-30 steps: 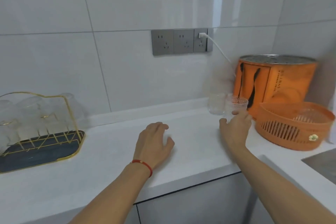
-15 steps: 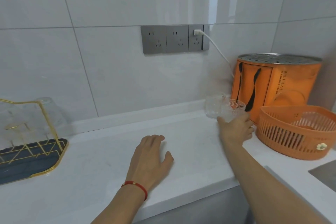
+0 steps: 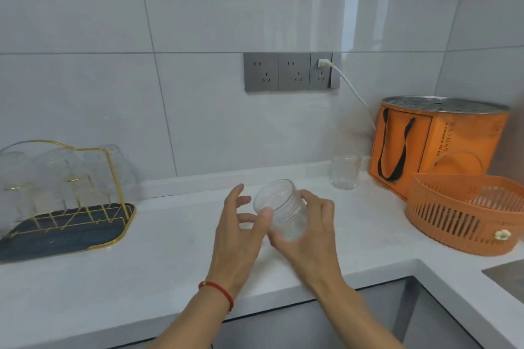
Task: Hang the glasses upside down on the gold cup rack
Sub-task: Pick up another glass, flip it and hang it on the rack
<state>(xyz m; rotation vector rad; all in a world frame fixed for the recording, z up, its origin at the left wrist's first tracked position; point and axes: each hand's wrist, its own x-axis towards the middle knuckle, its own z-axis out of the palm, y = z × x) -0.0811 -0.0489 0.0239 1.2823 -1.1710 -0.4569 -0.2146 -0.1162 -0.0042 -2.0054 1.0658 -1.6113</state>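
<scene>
A clear textured glass [image 3: 283, 208] is held above the white counter at the middle, tilted with its mouth toward the upper left. My right hand [image 3: 309, 232] grips it from the right and below. My left hand [image 3: 239, 224] is beside it with the thumb touching its wall and the fingers spread. A second clear glass [image 3: 344, 168] stands upright by the back wall, right of centre. The gold cup rack [image 3: 113, 178] on a dark tray sits at the far left, with several glasses hung upside down on it.
An orange bag [image 3: 436, 150] with a metal lid stands at the back right, an orange slotted basket [image 3: 465, 218] in front of it. A white cable [image 3: 354, 93] runs from the wall sockets [image 3: 289, 72]. A sink corner [image 3: 507, 278] shows at the lower right.
My right hand took the glass from beside the orange bag and carried it left to the middle. My left hand rose off the counter and met it. The view swung so the rack shows fully.
</scene>
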